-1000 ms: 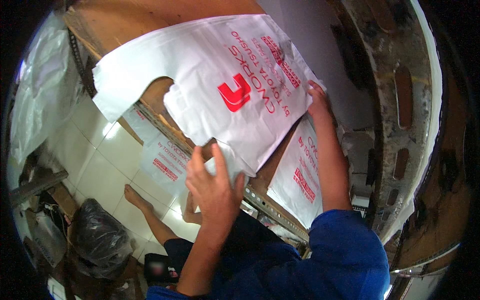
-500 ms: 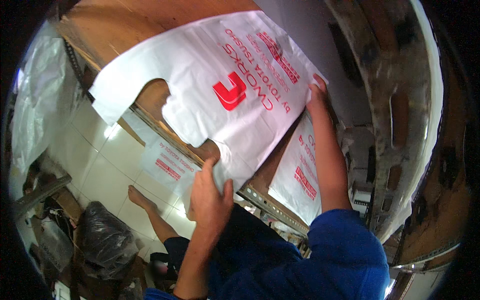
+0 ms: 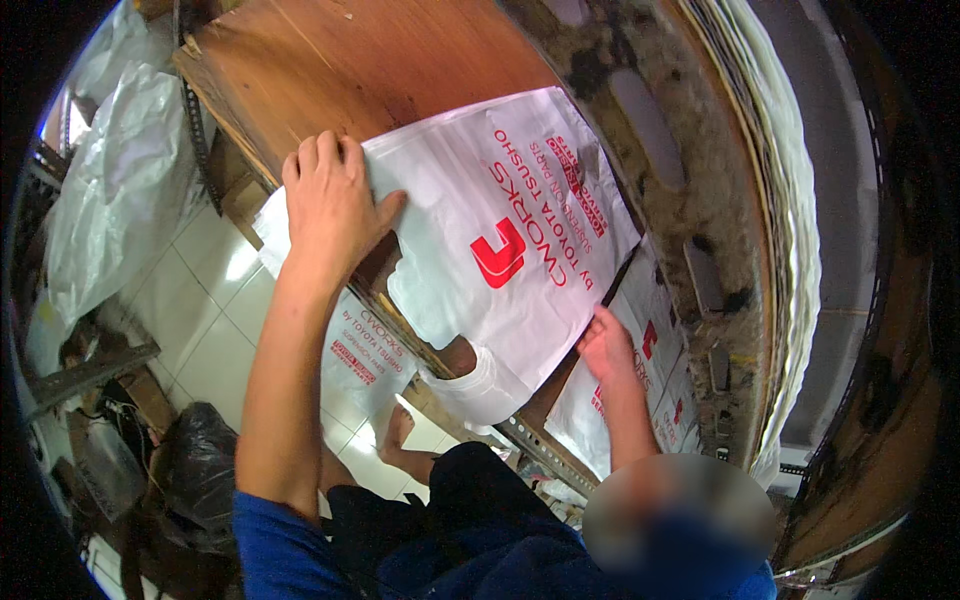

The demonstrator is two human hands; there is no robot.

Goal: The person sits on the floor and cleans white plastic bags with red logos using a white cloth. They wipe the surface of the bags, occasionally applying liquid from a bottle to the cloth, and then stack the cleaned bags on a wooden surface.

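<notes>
A white plastic carrier bag with red print point(image 3: 450, 190) lies on a brown wooden board, cut-out openings along its near left side. My left hand point(image 3: 330, 195) rests flat on the bag's left part, fingers reaching to its far edge and thumb spread away. At the bag's right edge, my right hand point(image 3: 607, 345) has its thumb and fingers closed. A narrow dark strip point(image 3: 622, 273) runs from these fingertips along the edge; whether it is a held tool or a shadowed gap I cannot tell. More printed white bags point(image 3: 640, 390) lie beneath and beside my right hand.
The wooden board point(image 3: 380, 50) sits on a perforated metal frame point(image 3: 540, 445). Another printed bag point(image 3: 365, 345) hangs below its left edge. A worn slotted panel point(image 3: 700, 170) rises at right. Clear plastic sheeting point(image 3: 120, 210) hangs at left, above a black plastic bag point(image 3: 200, 460).
My left hand has moved up from the bag's near corner onto its far left part. My right hand has come down from the far right corner to the right edge. The view has shifted.
</notes>
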